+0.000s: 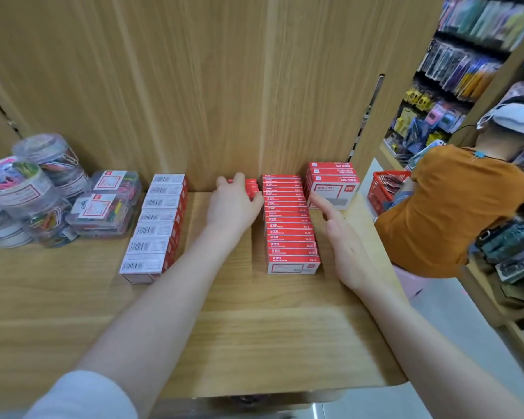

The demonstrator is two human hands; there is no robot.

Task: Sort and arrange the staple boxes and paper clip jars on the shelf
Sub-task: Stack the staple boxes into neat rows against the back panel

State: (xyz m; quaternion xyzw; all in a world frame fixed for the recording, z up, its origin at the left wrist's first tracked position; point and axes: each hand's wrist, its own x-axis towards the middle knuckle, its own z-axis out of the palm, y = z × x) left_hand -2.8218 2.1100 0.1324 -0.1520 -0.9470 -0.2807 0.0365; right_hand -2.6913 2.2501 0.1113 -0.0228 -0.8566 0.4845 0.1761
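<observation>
Gripping a short stack of red staple boxes (250,189) with my left hand (235,207); my right hand (342,237) hovers flat, fingers straight, beside the long staple-box row (288,222).

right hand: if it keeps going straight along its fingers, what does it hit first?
Probably the short stack of larger staple boxes at the back right. The right hand lies open, fingertips pointing up-left at its lower front corner; whether they already touch is unclear.

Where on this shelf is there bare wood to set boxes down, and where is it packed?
Free: the wide front strip of the shelf, and the lane between the barcode row and the red row, though the left hand fills its back. Crowded: the left corner, where jars crowd together.
</observation>
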